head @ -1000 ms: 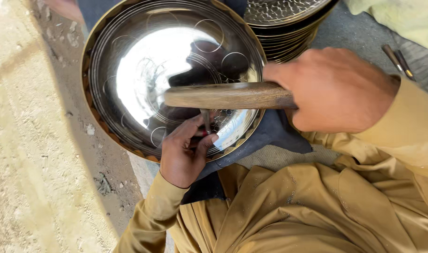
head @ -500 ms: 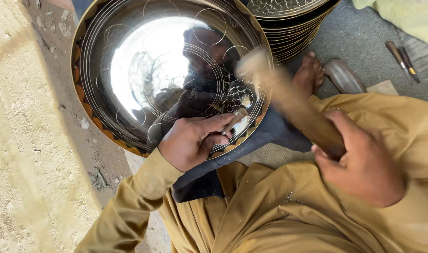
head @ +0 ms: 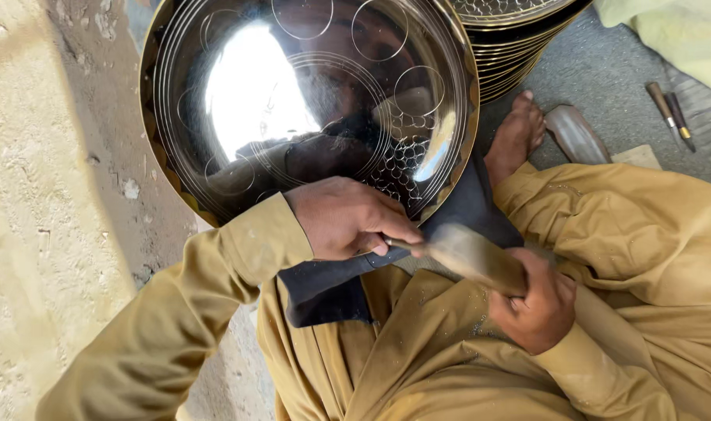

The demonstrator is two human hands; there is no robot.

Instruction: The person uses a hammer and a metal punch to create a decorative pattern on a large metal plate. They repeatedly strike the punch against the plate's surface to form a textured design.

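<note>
Two hands work with tools at the rim of a shiny metal bowl.

The left hand (head: pixel 347 218) is clenched around a thin metal punch (head: pixel 400 245) at the lower rim of the big round bowl (head: pixel 308 101), which leans on the person's lap over a dark cloth (head: pixel 332 284). The right hand (head: pixel 538 304) grasps a wooden mallet (head: pixel 472 256); its long axis runs diagonally, the blurred head pointing up-left toward the punch. A stack of bowls (head: pixel 519 47) stands behind, near a bare foot (head: pixel 515 136).

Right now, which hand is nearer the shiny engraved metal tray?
Left. The left hand rests against the lower rim of the tray, pinching a thin tool; the right hand grips the wooden mallet below, clear of it.
</note>
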